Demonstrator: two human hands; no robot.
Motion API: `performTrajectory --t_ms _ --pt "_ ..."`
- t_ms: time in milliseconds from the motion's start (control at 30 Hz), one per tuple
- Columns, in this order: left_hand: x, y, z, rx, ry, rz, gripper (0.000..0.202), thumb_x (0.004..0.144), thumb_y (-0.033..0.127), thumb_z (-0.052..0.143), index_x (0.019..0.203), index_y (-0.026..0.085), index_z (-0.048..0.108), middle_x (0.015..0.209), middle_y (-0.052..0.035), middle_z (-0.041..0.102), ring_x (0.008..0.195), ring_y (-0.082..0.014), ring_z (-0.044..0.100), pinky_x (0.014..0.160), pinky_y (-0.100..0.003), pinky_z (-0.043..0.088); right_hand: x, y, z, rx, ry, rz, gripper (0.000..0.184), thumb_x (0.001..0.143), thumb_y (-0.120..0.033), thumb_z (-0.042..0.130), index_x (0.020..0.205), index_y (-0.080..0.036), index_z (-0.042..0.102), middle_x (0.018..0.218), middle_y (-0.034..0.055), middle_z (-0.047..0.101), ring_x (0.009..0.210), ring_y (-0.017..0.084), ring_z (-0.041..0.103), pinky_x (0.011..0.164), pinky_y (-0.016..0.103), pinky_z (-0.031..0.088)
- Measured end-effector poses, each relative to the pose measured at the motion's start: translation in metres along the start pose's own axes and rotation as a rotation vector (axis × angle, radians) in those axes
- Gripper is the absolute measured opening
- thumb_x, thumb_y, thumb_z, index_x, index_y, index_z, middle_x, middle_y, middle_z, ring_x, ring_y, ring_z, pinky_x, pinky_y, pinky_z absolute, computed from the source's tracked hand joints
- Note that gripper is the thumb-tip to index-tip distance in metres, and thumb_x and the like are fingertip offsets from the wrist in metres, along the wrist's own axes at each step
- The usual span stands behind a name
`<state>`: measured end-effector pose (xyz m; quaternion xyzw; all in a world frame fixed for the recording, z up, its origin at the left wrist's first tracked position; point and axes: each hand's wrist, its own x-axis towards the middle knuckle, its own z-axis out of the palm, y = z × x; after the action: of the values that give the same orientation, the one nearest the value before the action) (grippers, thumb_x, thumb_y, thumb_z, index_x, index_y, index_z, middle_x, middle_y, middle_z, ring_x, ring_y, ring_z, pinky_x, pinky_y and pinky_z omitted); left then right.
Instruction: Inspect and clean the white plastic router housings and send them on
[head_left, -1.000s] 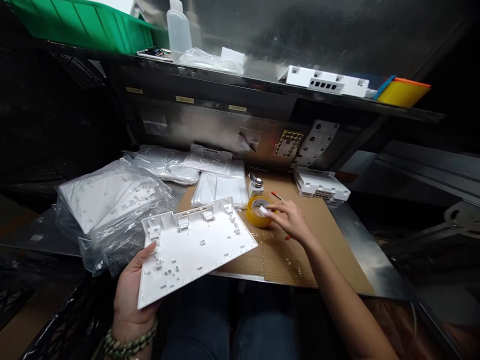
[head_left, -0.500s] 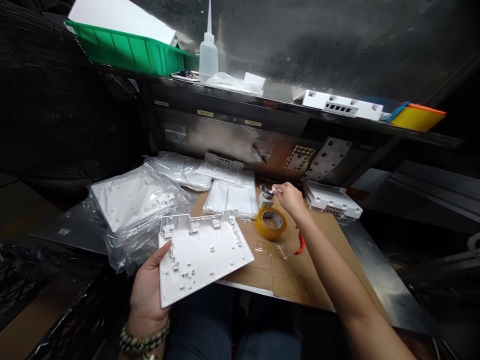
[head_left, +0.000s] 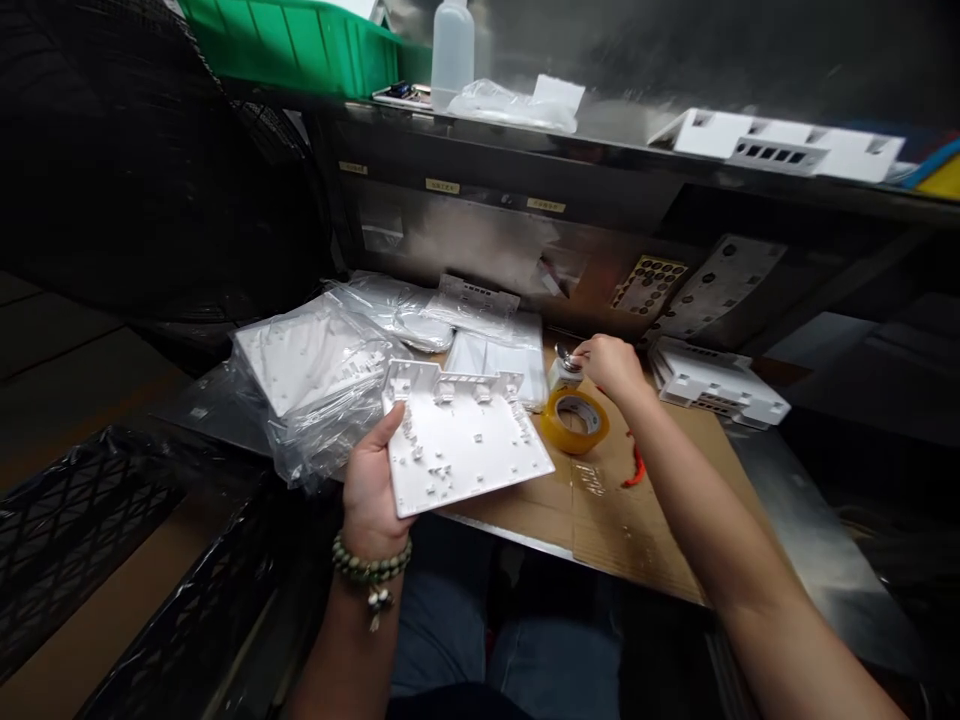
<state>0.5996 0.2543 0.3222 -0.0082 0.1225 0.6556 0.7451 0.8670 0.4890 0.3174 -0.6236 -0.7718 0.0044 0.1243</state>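
Observation:
My left hand (head_left: 375, 480) grips the left edge of a white plastic housing panel (head_left: 465, 455), thumb on top. The panel is tilted towards me, its inside with small clips and posts facing up. Out over the cardboard, my right hand (head_left: 611, 365) is closed in a pinch at the metal top of a small white dispenser bottle (head_left: 564, 372). What its fingertips hold is too small to make out. Just in front of the bottle lies a roll of yellowish packing tape (head_left: 551, 425). A red-handled tool (head_left: 636, 468) rests below my right forearm.
Plastic-bagged white panels (head_left: 307, 360) are piled on the left. White housings (head_left: 716, 380) are stacked on the right of the cardboard sheet (head_left: 622, 540). A shelf above carries a green bin (head_left: 300, 45), a squeeze bottle (head_left: 452, 50) and another white housing (head_left: 787, 145).
The camera view has shifted, so everything sits differently in the frame. My left hand still holds the panel, now somewhat nearer the tape roll. My right hand stays at the bottle's top.

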Motion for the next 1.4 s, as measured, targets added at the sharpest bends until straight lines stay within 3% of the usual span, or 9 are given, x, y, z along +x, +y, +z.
performTrajectory --t_ms 100,167,233,300,433,733,933,1100,1400 --pt "0.002 -0.009 0.011 0.002 0.161 0.007 0.061 0.105 0.039 0.029 0.156 0.007 0.041 0.135 -0.0225 0.069 0.128 -0.0399 0.064 0.117 -0.063 0.039 -0.023 -0.012 -0.008 0.092 0.095 0.011 0.022 0.096 -0.022 0.064 0.11 -0.016 0.079 0.115 0.0147 0.075 0.102 0.027 0.07 0.087 0.035 0.049" --pt "0.003 -0.015 0.014 0.012 0.223 0.008 0.061 0.105 0.041 0.033 0.155 0.007 0.042 0.134 -0.0226 0.07 0.126 -0.0401 0.065 0.116 -0.063 0.041 -0.059 -0.03 -0.016 0.331 0.197 -0.086 0.023 0.097 -0.028 0.065 0.115 -0.018 0.077 0.111 0.0107 0.076 0.096 0.023 0.071 0.086 0.034 0.052" --pt "0.004 -0.022 0.016 0.037 0.244 0.017 0.06 0.105 0.041 0.034 0.154 0.008 0.043 0.132 -0.0221 0.07 0.125 -0.0398 0.066 0.115 -0.062 0.042 -0.109 -0.057 -0.022 0.685 0.224 -0.331 0.019 0.095 -0.031 0.071 0.109 -0.019 0.077 0.104 0.0075 0.076 0.091 0.02 0.071 0.081 0.032 0.055" --pt "0.005 -0.029 0.018 0.066 0.24 0.034 0.059 0.105 0.04 0.034 0.153 0.008 0.045 0.131 -0.0213 0.071 0.125 -0.0391 0.066 0.115 -0.061 0.043 -0.162 -0.087 -0.027 0.858 0.184 -0.533 0.013 0.095 -0.027 0.072 0.104 -0.019 0.076 0.099 0.0058 0.073 0.09 0.018 0.07 0.08 0.029 0.056" --pt "0.006 -0.042 0.022 0.096 0.204 0.022 0.058 0.105 0.041 0.035 0.15 0.008 0.049 0.13 -0.0197 0.072 0.123 -0.037 0.068 0.115 -0.057 0.044 -0.226 -0.13 -0.022 0.965 0.158 -0.613 0.011 0.096 -0.016 0.067 0.106 -0.015 0.072 0.094 0.0063 0.069 0.083 0.015 0.068 0.073 0.025 0.055" --pt "0.009 -0.059 0.017 0.194 0.178 0.142 0.054 0.106 0.03 0.041 0.159 0.023 0.039 0.137 -0.0125 0.07 0.122 -0.0318 0.069 0.115 -0.052 0.046 -0.235 -0.118 -0.013 0.93 0.176 -0.596 0.01 0.095 -0.013 0.068 0.103 -0.015 0.072 0.09 0.0053 0.067 0.076 0.013 0.065 0.068 0.023 0.053" --pt "0.01 -0.059 0.018 0.217 0.167 0.14 0.055 0.106 0.031 0.039 0.16 0.021 0.036 0.14 -0.0146 0.068 0.124 -0.0331 0.068 0.115 -0.053 0.045 -0.242 -0.115 -0.008 0.898 0.206 -0.583 0.01 0.095 -0.014 0.067 0.104 -0.015 0.072 0.091 0.0055 0.068 0.078 0.014 0.066 0.072 0.024 0.054" --pt "0.009 -0.062 0.021 0.247 0.176 0.235 0.056 0.106 0.025 0.042 0.161 0.03 0.035 0.144 -0.0104 0.066 0.125 -0.0312 0.068 0.117 -0.052 0.044 -0.245 -0.116 -0.008 0.942 0.27 -0.568 0.013 0.095 -0.013 0.068 0.107 -0.015 0.072 0.093 0.0062 0.069 0.081 0.014 0.067 0.073 0.024 0.055" --pt "0.008 -0.061 0.015 0.21 0.202 0.119 0.056 0.107 0.036 0.037 0.158 0.013 0.04 0.137 -0.0189 0.069 0.127 -0.036 0.065 0.116 -0.057 0.043 -0.246 -0.109 -0.007 0.916 0.258 -0.499 0.012 0.095 -0.015 0.067 0.105 -0.019 0.074 0.092 0.0047 0.07 0.077 0.014 0.068 0.071 0.025 0.056"
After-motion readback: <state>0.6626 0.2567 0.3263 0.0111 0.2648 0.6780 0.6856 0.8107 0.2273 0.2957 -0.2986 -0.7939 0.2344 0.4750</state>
